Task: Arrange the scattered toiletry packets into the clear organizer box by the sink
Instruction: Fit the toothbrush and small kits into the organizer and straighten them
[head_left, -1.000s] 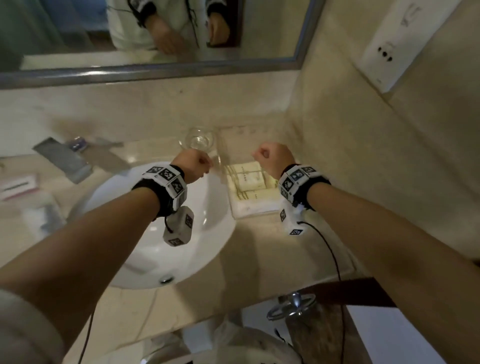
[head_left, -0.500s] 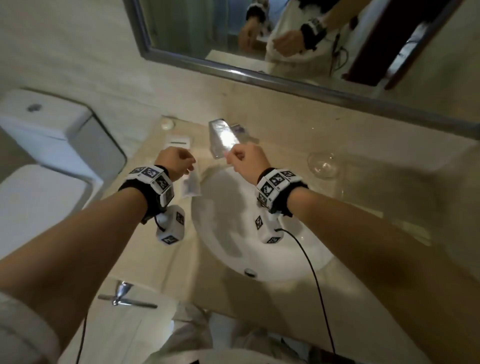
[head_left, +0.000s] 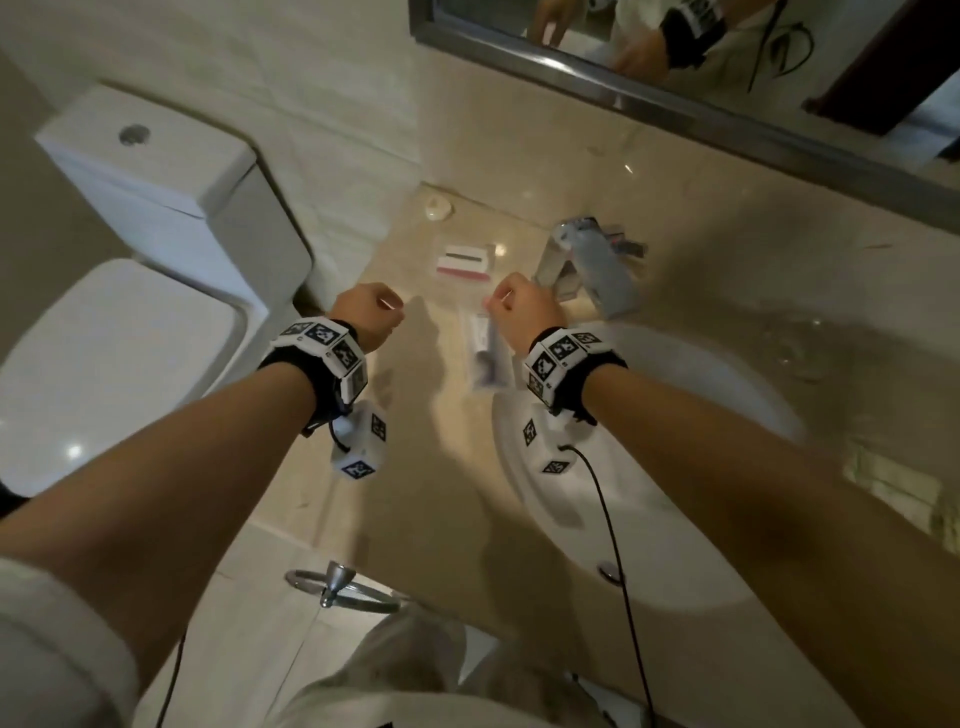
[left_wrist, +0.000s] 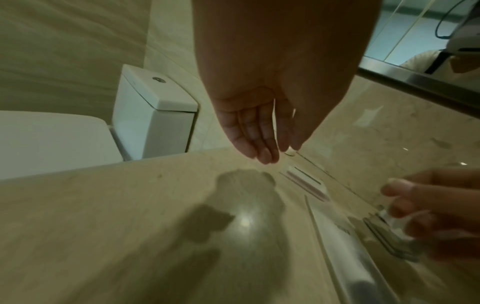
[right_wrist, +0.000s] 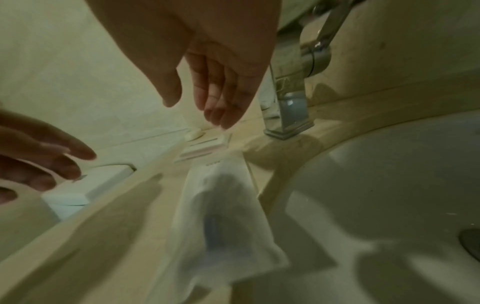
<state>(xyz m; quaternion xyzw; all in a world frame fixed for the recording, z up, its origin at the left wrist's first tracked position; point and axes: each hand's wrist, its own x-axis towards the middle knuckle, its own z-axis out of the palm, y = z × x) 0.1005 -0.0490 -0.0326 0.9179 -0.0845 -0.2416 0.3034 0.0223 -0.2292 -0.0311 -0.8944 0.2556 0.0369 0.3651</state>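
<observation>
A clear packet (head_left: 485, 353) with a dark toothbrush inside lies on the counter between the toilet side and the sink. A white packet with pink stripes (head_left: 464, 262) lies just beyond it. My right hand (head_left: 498, 304) hangs over the clear packet's (right_wrist: 221, 205) far end, with its fingers (right_wrist: 221, 111) loose and holding nothing. My left hand (head_left: 384, 306) hovers over bare counter to the left, and its fingers (left_wrist: 259, 144) are relaxed and empty. The clear organizer box (head_left: 883, 483), with yellowish packets inside, shows blurred at the far right.
A chrome faucet (head_left: 587, 265) stands right beside my right hand. The white sink basin (head_left: 675, 519) lies under my right forearm. A small white soap-like item (head_left: 438, 208) sits by the back wall. The toilet (head_left: 156, 208) stands left of the counter edge, and the mirror (head_left: 727, 78) hangs above.
The view has swung left, from the organizer box to the counter's left end. Both hands crossed the sink leftward and now hang over the packets there.
</observation>
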